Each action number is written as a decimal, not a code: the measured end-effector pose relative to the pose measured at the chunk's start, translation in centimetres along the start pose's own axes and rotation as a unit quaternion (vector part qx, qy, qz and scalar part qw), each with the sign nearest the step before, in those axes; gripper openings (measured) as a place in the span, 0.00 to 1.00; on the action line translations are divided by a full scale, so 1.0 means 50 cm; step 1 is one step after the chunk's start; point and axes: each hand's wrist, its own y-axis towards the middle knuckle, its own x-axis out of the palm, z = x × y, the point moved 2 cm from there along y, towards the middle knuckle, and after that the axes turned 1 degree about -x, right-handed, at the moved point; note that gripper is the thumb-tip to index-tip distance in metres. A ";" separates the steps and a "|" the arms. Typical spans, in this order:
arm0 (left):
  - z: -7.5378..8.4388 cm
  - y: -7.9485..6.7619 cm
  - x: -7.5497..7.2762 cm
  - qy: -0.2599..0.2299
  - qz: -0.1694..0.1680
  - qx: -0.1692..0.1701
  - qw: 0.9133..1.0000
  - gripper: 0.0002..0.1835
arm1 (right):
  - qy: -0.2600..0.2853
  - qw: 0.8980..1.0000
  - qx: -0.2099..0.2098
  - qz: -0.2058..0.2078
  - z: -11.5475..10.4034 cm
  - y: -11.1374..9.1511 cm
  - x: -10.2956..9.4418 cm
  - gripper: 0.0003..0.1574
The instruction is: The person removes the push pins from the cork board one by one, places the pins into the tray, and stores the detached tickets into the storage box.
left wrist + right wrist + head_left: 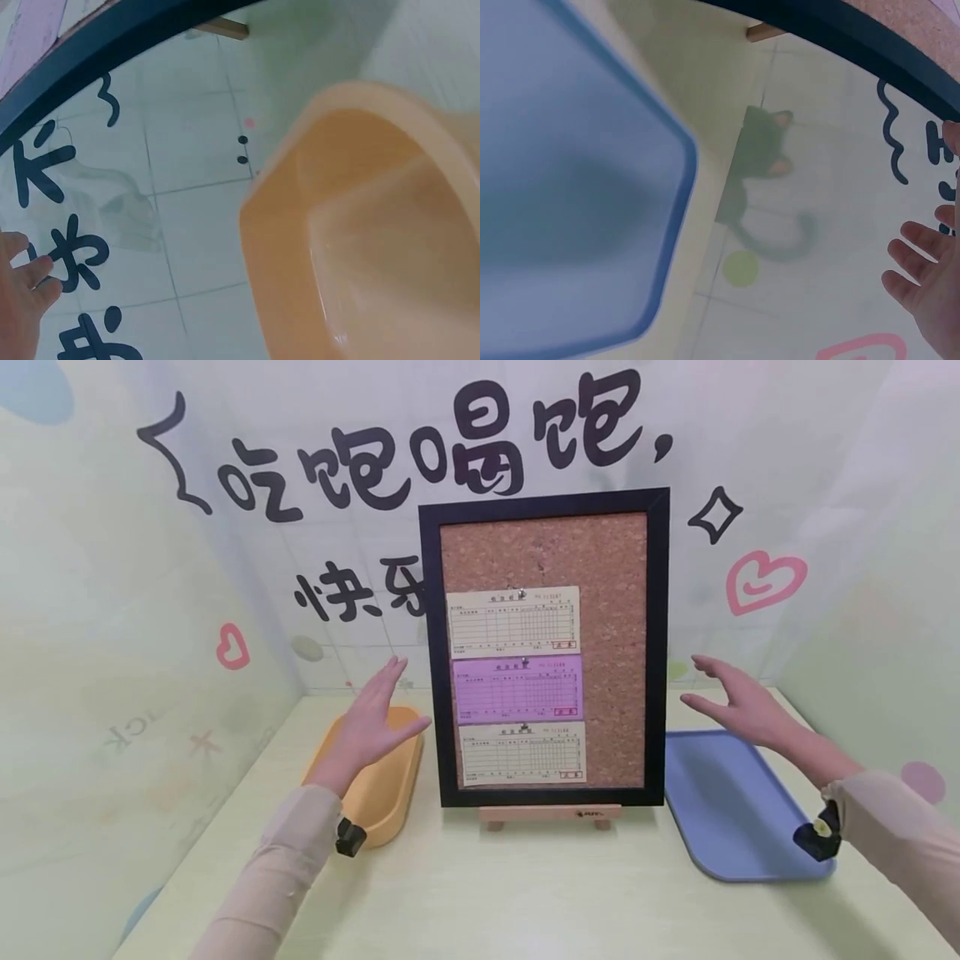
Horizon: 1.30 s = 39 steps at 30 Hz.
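Observation:
A cork board (615,652) in a black frame leans on a small wooden easel (551,813). Pinned down its left part are a cream slip (514,625), a purple slip (517,690) and a lower cream slip (522,755). My left hand (367,731) hovers above the orange tray (405,802), left of the board, fingers extended and thumb apart. On the other side my right hand (742,702) is held over the blue tray (738,827), fingers also extended. Neither hand touches the board or holds anything.
The pale table (525,893) runs up to a back wall (360,652) printed with black lettering and doodles. Side walls close it in at left and right. In the left wrist view the orange tray (285,300) shows deep sides; the blue tray (555,187) looks shallow.

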 end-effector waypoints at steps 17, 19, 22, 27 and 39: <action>0.052 0.049 -0.008 -0.043 0.083 0.022 0.995 0.49 | 0.042 0.994 -0.040 0.089 -0.056 0.026 -0.023 0.35; 0.057 0.058 -0.011 -0.039 0.088 0.025 0.995 0.50 | 0.049 0.994 -0.042 0.093 -0.060 0.031 -0.029 0.34; 0.066 0.073 -0.014 -0.038 0.096 0.027 0.994 0.51 | 0.050 0.992 -0.050 0.103 -0.068 0.039 -0.036 0.34; 0.082 0.093 -0.014 -0.051 0.102 0.029 0.993 0.51 | 0.041 0.988 -0.067 0.131 -0.086 0.046 -0.043 0.32; 0.115 0.131 -0.007 -0.129 0.138 0.009 0.982 0.54 | 0.055 0.977 -0.104 0.178 -0.134 0.077 -0.058 0.29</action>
